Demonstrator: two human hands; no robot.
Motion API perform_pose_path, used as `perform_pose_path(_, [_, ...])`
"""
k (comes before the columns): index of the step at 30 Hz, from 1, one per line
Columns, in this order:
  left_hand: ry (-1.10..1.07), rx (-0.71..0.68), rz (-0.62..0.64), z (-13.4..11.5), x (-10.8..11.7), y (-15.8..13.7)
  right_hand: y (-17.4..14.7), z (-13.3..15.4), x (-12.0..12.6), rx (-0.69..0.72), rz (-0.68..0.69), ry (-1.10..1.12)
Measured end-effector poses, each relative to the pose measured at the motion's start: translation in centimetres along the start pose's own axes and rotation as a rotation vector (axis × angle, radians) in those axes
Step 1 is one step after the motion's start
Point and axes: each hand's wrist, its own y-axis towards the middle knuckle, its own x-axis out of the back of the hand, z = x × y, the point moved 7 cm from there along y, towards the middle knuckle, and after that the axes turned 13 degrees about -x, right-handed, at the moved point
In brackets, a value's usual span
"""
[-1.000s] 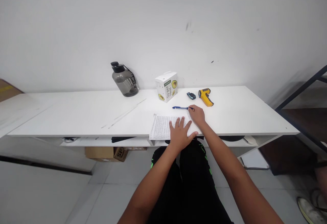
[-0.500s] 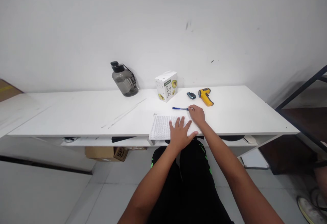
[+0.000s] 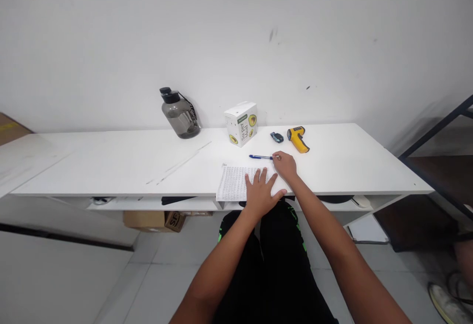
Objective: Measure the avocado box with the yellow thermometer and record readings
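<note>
My left hand [image 3: 260, 193] lies flat with fingers spread on a sheet of paper [image 3: 232, 183] covered in rows of small writing. The sheet's near edge hangs over the front of the white desk [image 3: 185, 166]. Just beyond the paper, my right hand [image 3: 285, 165] is closed on one end of a blue pen [image 3: 260, 156], which lies sideways with its blue end pointing left. Behind the pen stands a white box [image 3: 241, 124] printed with avocados and "Super Meal". A dark wristwatch [image 3: 277, 137] and a yellow infrared thermometer gun [image 3: 297, 140] lie beyond my right hand.
A large grey water bottle [image 3: 180, 114] leans near the wall at the desk's back. Under the desktop is a shelf [image 3: 148, 205] holding a few items. A cardboard box [image 3: 153, 221] sits below it. At the lower right, a shoe [image 3: 449, 304] shows on the floor.
</note>
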Motion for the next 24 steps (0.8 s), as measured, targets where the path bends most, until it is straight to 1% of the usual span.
perform_pose_path(11, [-0.017, 0.009, 0.007, 0.04, -0.13, -0.03, -0.04, 0.03, -0.21, -0.010, 0.015, -0.022])
perform_pose_path(18, [-0.021, 0.010, 0.010, 0.01, 0.01, 0.05, -0.13, 0.41, -0.55, 0.007, 0.043, -0.110])
perform_pose_path(24, [-0.022, 0.004, 0.010, -0.06, 0.02, 0.06, -0.27, 0.53, -0.40, 0.001, 0.046, -0.138])
